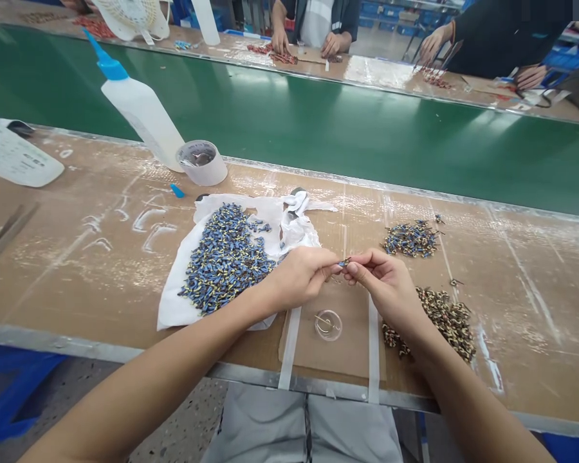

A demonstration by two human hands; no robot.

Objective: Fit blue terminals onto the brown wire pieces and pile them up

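- The green conveyor belt (318, 122) runs well beyond both hands.
- A white sheet (174, 308) just left of the left hand (302, 276) bears a heap of blue-and-yellow parts (224, 257).
- A brown heap (446, 315) lies under the right wrist.
- The left hand and right hand (386, 286) meet, fingertips of each pinched on one small part (343, 262).
- A clear dish (328, 325) sits just below them.

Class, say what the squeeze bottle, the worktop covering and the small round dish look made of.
Squeeze bottle: probably plastic, translucent white, matte. Worktop covering: brown cardboard under glossy clear tape (streaky glare). Small round dish: clear plastic or glass, undecidable.
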